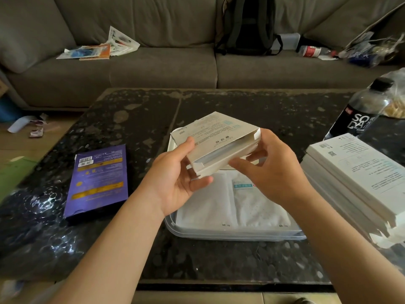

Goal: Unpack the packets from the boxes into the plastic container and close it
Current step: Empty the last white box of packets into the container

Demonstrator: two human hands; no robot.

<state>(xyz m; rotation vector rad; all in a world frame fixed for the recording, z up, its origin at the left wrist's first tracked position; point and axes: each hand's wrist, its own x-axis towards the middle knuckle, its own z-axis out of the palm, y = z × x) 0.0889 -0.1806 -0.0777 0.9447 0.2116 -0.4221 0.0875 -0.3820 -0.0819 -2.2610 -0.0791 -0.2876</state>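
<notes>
Box point(215, 142) between fingers point(187, 148), above container point(230, 236)

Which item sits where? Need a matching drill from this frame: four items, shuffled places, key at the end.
Items
1. white box
2. purple box
3. soda bottle
4. white packets

Places
A. inside the plastic container
B. upright, far right on the table
C. flat on the table, left of the container
D. held by left hand and right hand above the container

Pairs: 1-D, 2-C, 3-B, 4-A
</notes>
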